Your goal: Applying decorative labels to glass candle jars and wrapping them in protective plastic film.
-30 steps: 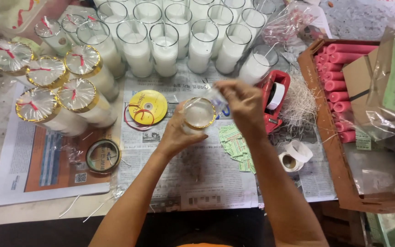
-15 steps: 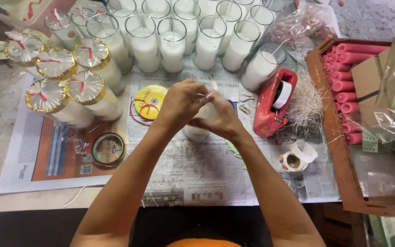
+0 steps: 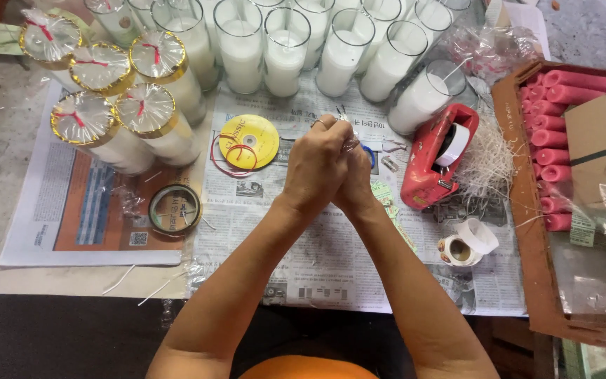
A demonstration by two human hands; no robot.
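Head view: left hand [image 3: 315, 165] and right hand [image 3: 353, 179] clasped together above newspaper [image 3: 331, 260], fingers' grip hidden.

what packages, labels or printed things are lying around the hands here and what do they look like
Yellow round disc, printed, with red bands on it, just left of the clasped hands.
Newspaper sheets, grey print, under the hands.
Orange and blue printed sheet, far left.
Tape roll, printed ring, lower left.
Red tape dispenser, right of the hands.
Brown cardboard box of pink sticks, right edge.
Small green paper labels, by the right wrist.
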